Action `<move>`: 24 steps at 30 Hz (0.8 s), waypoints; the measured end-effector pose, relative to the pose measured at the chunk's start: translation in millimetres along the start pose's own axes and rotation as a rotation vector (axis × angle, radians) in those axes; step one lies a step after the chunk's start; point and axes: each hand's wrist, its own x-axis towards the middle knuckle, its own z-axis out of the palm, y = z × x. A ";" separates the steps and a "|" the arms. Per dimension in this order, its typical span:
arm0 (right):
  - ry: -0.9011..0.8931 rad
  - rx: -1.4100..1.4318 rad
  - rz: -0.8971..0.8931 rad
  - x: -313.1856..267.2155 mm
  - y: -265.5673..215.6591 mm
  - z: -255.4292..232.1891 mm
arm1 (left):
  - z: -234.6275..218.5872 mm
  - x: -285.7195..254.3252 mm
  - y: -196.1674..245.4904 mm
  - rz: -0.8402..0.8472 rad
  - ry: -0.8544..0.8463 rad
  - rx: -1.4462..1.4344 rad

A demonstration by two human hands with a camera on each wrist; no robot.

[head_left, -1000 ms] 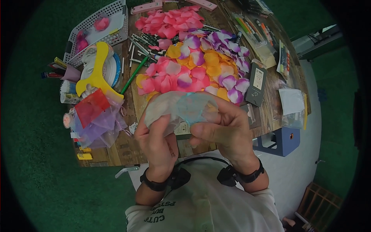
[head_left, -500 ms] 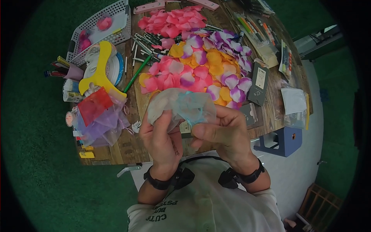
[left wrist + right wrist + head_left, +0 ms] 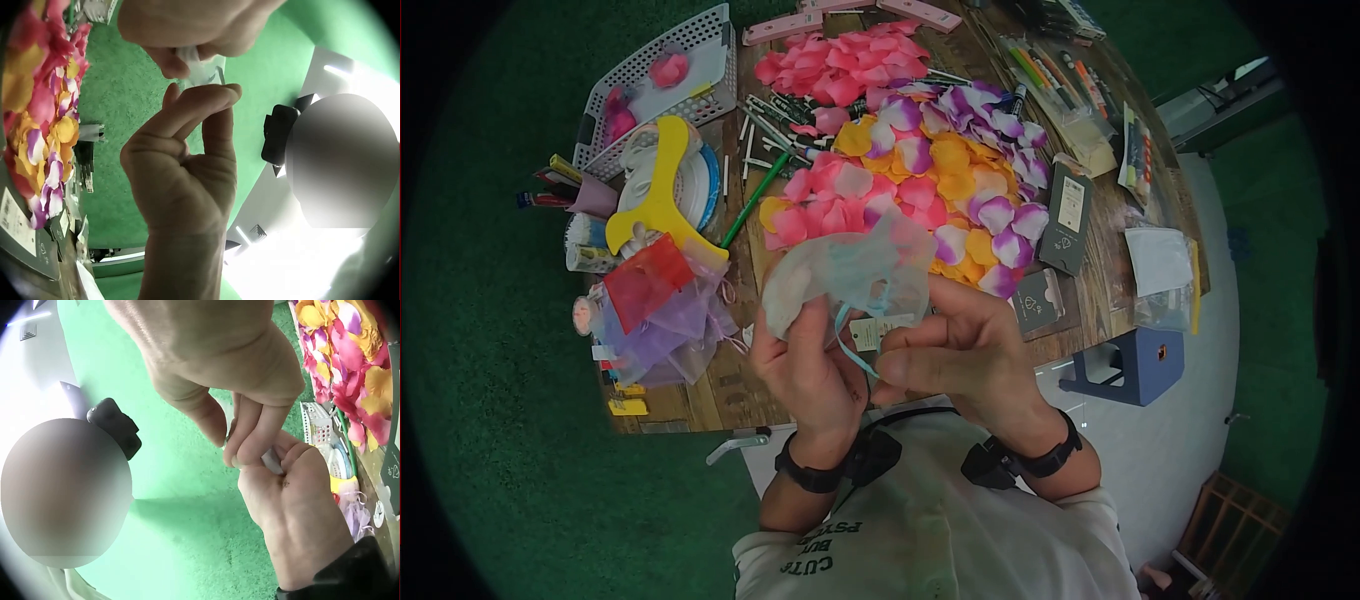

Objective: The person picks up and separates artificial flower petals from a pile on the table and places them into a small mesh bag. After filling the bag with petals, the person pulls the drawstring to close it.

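A sheer pale mesh drawstring pouch [image 3: 825,265] is held up between both hands, over the near side of the table. Its left part looks whiter and fuller, and my left hand [image 3: 812,370] grips it there, thumb on the near face. From the pouch a light blue ribbon [image 3: 855,350] hangs in a loop towards my right hand [image 3: 975,350], which pinches its end between thumb and fingers. In the left wrist view, the pouch [image 3: 205,72] shows as a small pale piece between the hands. In the right wrist view, the fingers hide most of it.
Pink, orange and purple-white petals [image 3: 960,165] lie piled beyond the hands. At left sit a white basket [image 3: 650,85], a yellow Y-shaped piece [image 3: 662,185] and purple mesh pouches [image 3: 655,330] under a red one [image 3: 645,285]. A dark box [image 3: 1063,220] lies to the right.
My right hand has moved slightly left and down, drawing the light blue ribbon out into a loop. The pouch's right end has tipped up. My left hand keeps its grip.
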 end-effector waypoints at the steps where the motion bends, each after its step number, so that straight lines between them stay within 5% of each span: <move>1: 0.004 0.000 -0.006 0.6 -0.5 -0.2 | -1.2 -0.9 -3.2 0.074 -0.046 -0.004; 9: 0.006 0.024 -0.255 4.7 7.9 0.7 | -9.2 -16.1 -17.6 0.345 -0.213 0.103; 18: -0.041 0.143 -0.184 -1.3 -3.5 4.3 | -22.2 -11.8 -24.0 0.524 -0.273 0.222; 20: -0.099 0.184 -0.128 -4.3 -7.3 1.8 | -26.0 -3.7 -31.1 0.890 -0.275 0.416; 24: -0.191 0.357 -0.096 -8.7 -10.0 0.6 | -23.6 -2.9 -20.6 1.115 -0.307 0.469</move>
